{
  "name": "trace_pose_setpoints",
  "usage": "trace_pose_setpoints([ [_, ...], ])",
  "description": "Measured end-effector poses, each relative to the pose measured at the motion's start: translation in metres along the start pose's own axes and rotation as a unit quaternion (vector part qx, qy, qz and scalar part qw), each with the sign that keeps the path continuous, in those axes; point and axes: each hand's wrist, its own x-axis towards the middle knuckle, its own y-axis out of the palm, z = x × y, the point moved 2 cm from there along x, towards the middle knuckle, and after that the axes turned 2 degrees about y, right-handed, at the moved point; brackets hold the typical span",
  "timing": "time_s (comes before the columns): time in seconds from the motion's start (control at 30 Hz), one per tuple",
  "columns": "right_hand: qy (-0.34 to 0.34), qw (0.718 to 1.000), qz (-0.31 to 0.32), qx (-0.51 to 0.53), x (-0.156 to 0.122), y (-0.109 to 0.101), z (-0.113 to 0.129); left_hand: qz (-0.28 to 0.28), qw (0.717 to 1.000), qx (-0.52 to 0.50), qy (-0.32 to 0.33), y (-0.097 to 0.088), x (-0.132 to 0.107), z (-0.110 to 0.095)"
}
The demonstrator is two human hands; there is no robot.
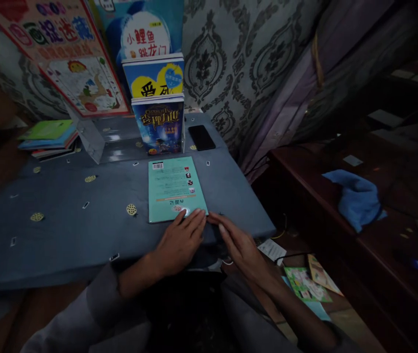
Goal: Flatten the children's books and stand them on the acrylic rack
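Observation:
A mint-green book [174, 186] lies flat on the cloth-covered table, upside down to me, with a barcode at its far left corner. My left hand [184, 240] rests on its near edge, fingers stretched out and lying flat near the right corner. My right hand [240, 245] is beside that same corner, fingers extended and their tips at the book's edge. Neither hand is wrapped round anything. Just behind the book, a dark blue book [160, 127] stands in a clear stepped rack [115, 149].
Behind it in the rack stand a blue-and-yellow book [153, 76], a teal book [144, 29] and a red-bordered book [80, 63]. A black phone [202, 137] lies right of the rack, a book stack [49, 139] left. A blue cloth [359, 196] lies on the dark red furniture [304, 166].

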Motion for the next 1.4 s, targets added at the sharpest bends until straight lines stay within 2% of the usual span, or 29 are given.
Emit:
trace_pose_setpoints([
  [0.23, -0.002, 0.999, -0.012, -0.031, 0.002, 0.0, -0.001, -0.018, 0.999, 0.015, -0.044, -0.002, -0.032, 0.006],
  [0.57, -0.02, 0.996, -0.026, -0.084, 0.008, -0.002, 0.002, -0.027, 0.994, 0.029, -0.107, -0.019, -0.089, 0.026],
  [0.77, -0.108, 0.978, -0.072, -0.163, 0.021, 0.001, 0.0, -0.025, 0.99, -0.015, -0.137, -0.021, -0.098, 0.029],
  [0.9, -0.141, 0.967, -0.063, -0.201, 0.028, 0.01, -0.013, -0.013, 0.989, -0.037, -0.143, -0.019, -0.095, 0.04],
  [1.0, -0.129, 0.967, -0.045, -0.214, 0.032, 0.016, -0.024, 0.009, 0.989, -0.06, -0.136, -0.019, -0.086, 0.06],
  [1.07, -0.119, 0.968, -0.036, -0.216, 0.035, 0.017, -0.028, 0.025, 0.986, -0.088, -0.141, -0.019, -0.075, 0.08],
  [1.2, -0.111, 0.971, -0.006, -0.213, 0.049, 0.015, -0.028, 0.053, 0.975, -0.138, -0.163, -0.017, -0.036, 0.137],
  [1.3, -0.109, 0.966, 0.031, -0.23, 0.067, 0.012, -0.027, 0.051, 0.968, -0.144, -0.201, -0.012, -0.004, 0.181],
  [1.4, -0.112, 0.96, 0.065, -0.25, 0.088, 0.012, -0.029, 0.036, 0.963, -0.143, -0.227, -0.005, 0.017, 0.209],
])
